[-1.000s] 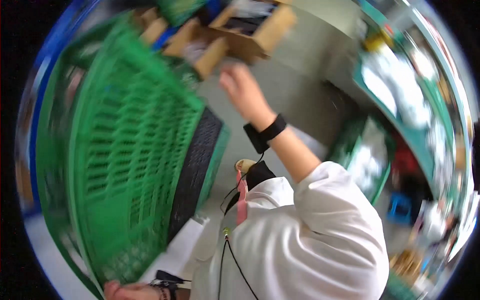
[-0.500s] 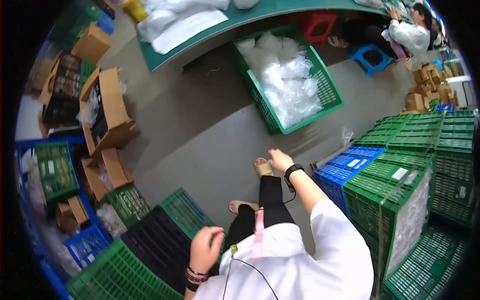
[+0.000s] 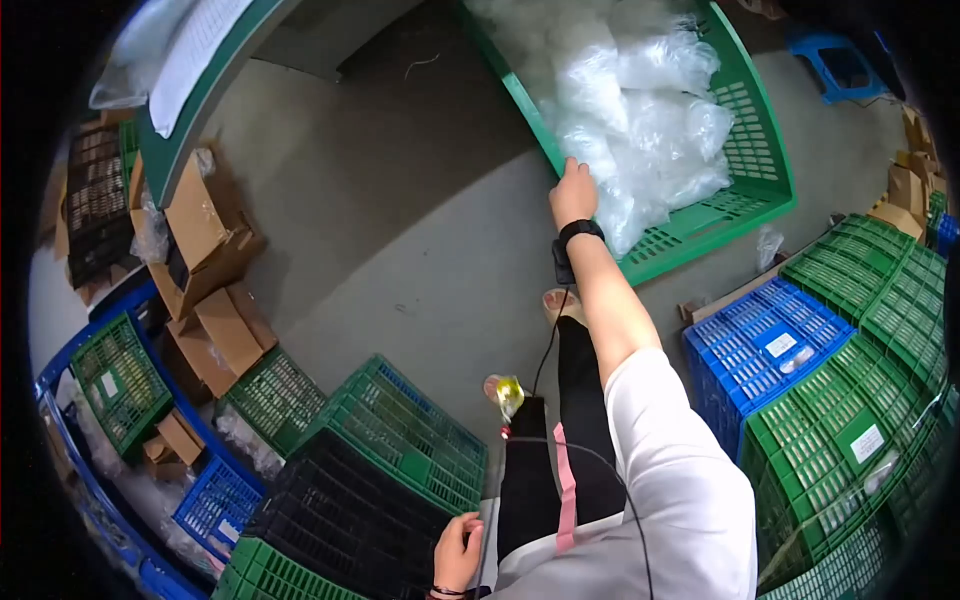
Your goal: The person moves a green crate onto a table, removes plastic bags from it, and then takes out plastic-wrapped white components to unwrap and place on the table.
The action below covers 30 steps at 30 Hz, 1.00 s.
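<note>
At the green crate's rim (image 3: 710, 243), right hand (image 3: 573, 192) outstretched

Surfaces were mostly plastic, plus card, paper, cloth.
Tub (image 3: 690, 250) was moulded plastic, low sheen; bags (image 3: 650, 130) were thin clear film, crinkled, glossy. Crates (image 3: 405, 430) looked like slotted hard plastic, satin. Cartons (image 3: 225, 335) were matt cardboard. Sheet (image 3: 200, 60) looked like matt white paper. Sleeve (image 3: 680, 470) was soft matt cloth. Floor (image 3: 430, 250) was smooth, mostly matt; material unclear.

One right hand (image 3: 573, 192); one left hand (image 3: 458, 552); two sandals (image 3: 562, 303); one blue stool (image 3: 818, 58); one table (image 3: 160, 160); one paper sheet (image 3: 200, 50); several clear bags (image 3: 670, 130) and green crates (image 3: 705, 245), too overlapped for exact counting.
</note>
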Each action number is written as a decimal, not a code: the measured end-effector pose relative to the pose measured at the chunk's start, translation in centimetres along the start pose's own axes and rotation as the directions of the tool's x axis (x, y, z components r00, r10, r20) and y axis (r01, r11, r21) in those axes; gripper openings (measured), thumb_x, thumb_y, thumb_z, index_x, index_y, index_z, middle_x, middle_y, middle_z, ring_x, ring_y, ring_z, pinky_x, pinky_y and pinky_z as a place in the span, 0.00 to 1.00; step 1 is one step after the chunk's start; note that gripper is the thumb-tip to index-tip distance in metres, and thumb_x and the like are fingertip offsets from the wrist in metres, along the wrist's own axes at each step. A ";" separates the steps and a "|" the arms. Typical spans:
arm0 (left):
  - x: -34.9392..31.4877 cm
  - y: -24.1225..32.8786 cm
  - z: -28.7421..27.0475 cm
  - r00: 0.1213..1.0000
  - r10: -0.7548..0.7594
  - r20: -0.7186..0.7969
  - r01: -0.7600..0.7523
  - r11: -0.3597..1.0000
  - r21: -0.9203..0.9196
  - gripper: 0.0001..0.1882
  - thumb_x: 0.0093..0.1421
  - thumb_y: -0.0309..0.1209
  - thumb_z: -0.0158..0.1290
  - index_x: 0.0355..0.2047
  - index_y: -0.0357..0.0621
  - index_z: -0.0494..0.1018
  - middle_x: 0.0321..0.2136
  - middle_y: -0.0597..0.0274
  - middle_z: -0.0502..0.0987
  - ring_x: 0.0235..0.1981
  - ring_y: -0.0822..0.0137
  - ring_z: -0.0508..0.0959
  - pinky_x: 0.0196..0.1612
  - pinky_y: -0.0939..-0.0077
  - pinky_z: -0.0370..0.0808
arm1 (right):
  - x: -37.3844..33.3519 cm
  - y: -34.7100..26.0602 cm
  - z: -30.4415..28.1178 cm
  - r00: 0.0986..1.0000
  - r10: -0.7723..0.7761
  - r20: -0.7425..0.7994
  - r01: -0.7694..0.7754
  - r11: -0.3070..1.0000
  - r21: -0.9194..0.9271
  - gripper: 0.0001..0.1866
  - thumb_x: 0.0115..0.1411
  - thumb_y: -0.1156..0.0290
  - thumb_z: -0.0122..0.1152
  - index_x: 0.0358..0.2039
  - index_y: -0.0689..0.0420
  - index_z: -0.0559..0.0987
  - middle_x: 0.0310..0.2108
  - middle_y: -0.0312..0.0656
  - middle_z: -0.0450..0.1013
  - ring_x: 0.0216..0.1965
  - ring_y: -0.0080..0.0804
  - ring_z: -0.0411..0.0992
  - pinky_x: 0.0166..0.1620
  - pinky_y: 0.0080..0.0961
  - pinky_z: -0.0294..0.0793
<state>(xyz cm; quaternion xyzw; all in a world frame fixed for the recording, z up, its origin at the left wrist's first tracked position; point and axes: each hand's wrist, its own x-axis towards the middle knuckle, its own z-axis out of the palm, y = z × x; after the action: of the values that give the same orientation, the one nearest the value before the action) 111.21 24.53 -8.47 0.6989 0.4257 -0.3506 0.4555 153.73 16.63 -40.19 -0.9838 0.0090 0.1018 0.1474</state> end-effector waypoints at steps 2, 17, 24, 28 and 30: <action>0.4 0.3 0.9 1.000 -0.025 0.005 0.025 0.998 -0.060 0.11 0.55 0.27 0.46 0.38 0.37 0.66 0.29 0.57 0.74 0.30 0.67 0.74 0.34 0.78 0.69 | -1.2 -0.5 1.8 0.998 -0.059 -0.014 0.060 0.996 0.060 0.20 0.44 0.78 0.51 0.41 0.58 0.64 0.32 0.50 0.64 0.33 0.49 0.66 0.35 0.40 0.67; -1.7 -6.5 -0.3 0.999 -0.019 -0.032 0.006 0.928 -0.372 0.13 0.57 0.34 0.44 0.38 0.39 0.66 0.30 0.52 0.72 0.33 0.59 0.73 0.36 0.72 0.68 | -20.6 -9.1 8.2 0.945 -0.215 0.245 0.213 0.976 0.033 0.12 0.48 0.79 0.45 0.36 0.61 0.62 0.33 0.49 0.63 0.33 0.46 0.67 0.34 0.36 0.70; -1.7 -11.4 -0.3 0.998 0.026 -0.051 -0.042 0.937 -0.347 0.14 0.57 0.35 0.44 0.39 0.40 0.66 0.30 0.51 0.72 0.33 0.59 0.73 0.36 0.72 0.68 | -28.8 -7.1 11.2 0.921 -0.278 0.272 0.313 0.945 -0.094 0.14 0.49 0.77 0.45 0.38 0.63 0.62 0.34 0.48 0.62 0.36 0.44 0.66 0.37 0.37 0.68; -1.2 -11.8 1.4 0.998 0.060 0.004 -0.056 0.948 -0.314 0.15 0.57 0.37 0.44 0.39 0.40 0.66 0.31 0.50 0.72 0.35 0.59 0.73 0.38 0.70 0.68 | -30.9 -5.4 11.4 0.924 -0.303 0.235 0.339 0.932 -0.130 0.14 0.47 0.73 0.50 0.35 0.63 0.64 0.34 0.46 0.63 0.36 0.44 0.65 0.40 0.36 0.65; 0.1 -12.2 3.3 0.997 0.066 0.037 -0.052 0.951 -0.305 0.15 0.57 0.38 0.44 0.39 0.40 0.66 0.32 0.50 0.72 0.35 0.59 0.72 0.38 0.68 0.68 | -31.2 -4.8 10.4 0.950 -0.244 0.196 0.196 0.952 0.236 0.17 0.45 0.71 0.53 0.35 0.65 0.65 0.37 0.48 0.63 0.38 0.48 0.63 0.41 0.39 0.62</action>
<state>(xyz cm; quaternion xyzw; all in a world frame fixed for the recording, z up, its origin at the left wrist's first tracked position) 99.78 24.24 -13.82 0.6247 0.4425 -0.2835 0.5775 121.30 23.84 -42.23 -0.9393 -0.1071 0.1929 0.2629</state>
